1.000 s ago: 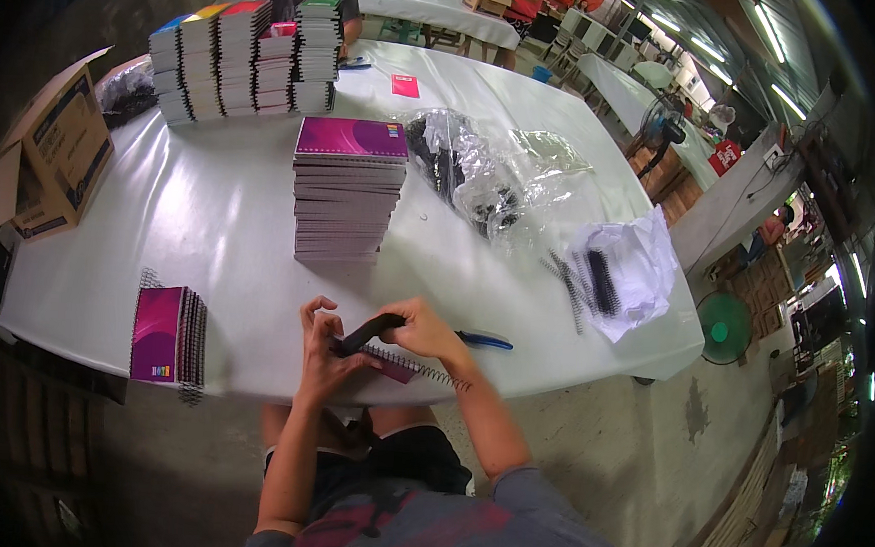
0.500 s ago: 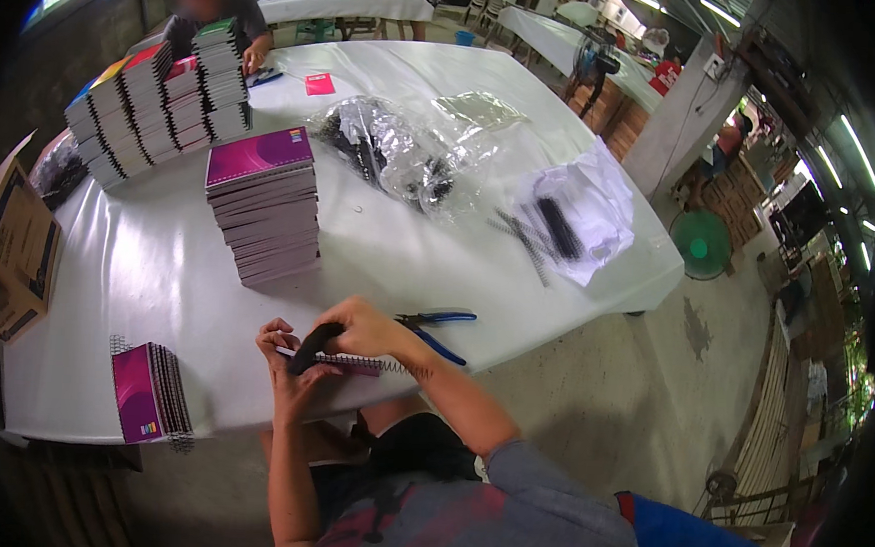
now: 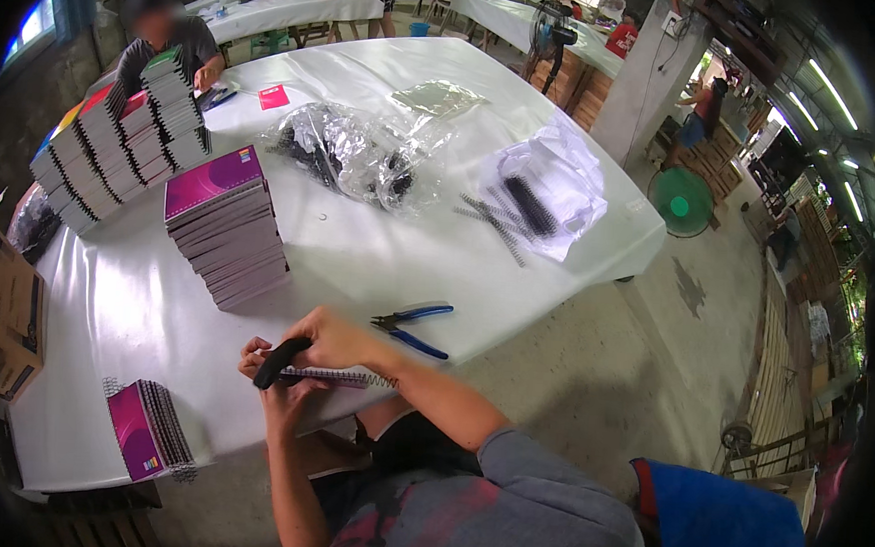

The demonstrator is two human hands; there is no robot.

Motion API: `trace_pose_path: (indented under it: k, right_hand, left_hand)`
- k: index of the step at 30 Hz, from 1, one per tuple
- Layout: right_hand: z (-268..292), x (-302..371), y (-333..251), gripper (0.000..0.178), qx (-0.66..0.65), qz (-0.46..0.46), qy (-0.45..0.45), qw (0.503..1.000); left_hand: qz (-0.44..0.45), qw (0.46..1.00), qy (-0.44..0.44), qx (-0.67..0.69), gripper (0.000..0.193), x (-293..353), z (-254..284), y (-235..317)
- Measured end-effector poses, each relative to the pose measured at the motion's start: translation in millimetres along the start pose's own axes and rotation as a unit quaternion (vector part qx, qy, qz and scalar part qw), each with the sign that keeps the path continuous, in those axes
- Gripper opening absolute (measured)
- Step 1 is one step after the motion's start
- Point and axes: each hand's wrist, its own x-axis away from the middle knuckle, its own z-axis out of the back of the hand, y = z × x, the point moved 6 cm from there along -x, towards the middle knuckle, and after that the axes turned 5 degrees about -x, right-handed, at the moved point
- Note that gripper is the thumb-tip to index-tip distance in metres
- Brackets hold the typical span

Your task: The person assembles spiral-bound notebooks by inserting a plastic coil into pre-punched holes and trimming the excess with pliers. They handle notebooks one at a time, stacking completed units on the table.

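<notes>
My left hand [image 3: 284, 403] is closed around a thin purple notebook [image 3: 349, 381] at the table's front edge. Along the notebook's upper side runs a dark wire coil [image 3: 381, 380], its loose end sticking out to the right under my right forearm. In my closed right hand [image 3: 338, 341] is a black curved tool [image 3: 280, 362], its lower end against the notebook's left end near my left fingers. What kind of tool it is, I cannot make out. Blue-handled cutting pliers [image 3: 390, 323] lie with spread handles just right of my right hand.
A tall stack of purple notebooks [image 3: 228, 231] stands ahead. At left lie several coil-bound notebooks [image 3: 137, 431] near a cardboard box [image 3: 10, 308]. Clear plastic bags [image 3: 349, 158] and loose black coils [image 3: 527, 207] on white paper lie farther back. Across the table, a person sits behind stacked notebooks [image 3: 114, 153].
The whole view has shifted, moving table objects leftward. The black tool now leans more to the left in my right hand. Both hands keep their holds.
</notes>
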Motion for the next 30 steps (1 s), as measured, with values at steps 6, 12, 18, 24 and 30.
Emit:
trace_pose_path:
  k: [6, 12, 18, 24, 30]
  right_hand:
    - [1, -5, 13, 0.021, 0.061, -0.045, 0.008, 0.997]
    - [-2, 0, -6, 0.023, 0.007, -0.014, 0.005, 1.0]
    - [1, -3, 1, 0.022, 0.098, 0.096, 0.073, 0.988]
    - [126, 27, 19, 0.026, 0.335, 0.017, 0.395, 0.856]
    - [178, 72, 114, 0.045, 0.46, -0.111, 0.265, 0.84]
  left_hand:
    - [0.056, 0.989, 0.057, 0.128, 0.094, 6, -8, -12]
    - [-0.01, 1.0, -0.01, -0.02, 0.095, 13, -8, -11]
    - [0.038, 0.991, 0.049, 0.121, 0.055, 11, -6, -15]
    - [0.129, 0.939, 0.105, 0.3, 0.014, -1, 7, -7]
    - [0.176, 0.884, 0.263, 0.344, 0.02, 6, 18, -21]
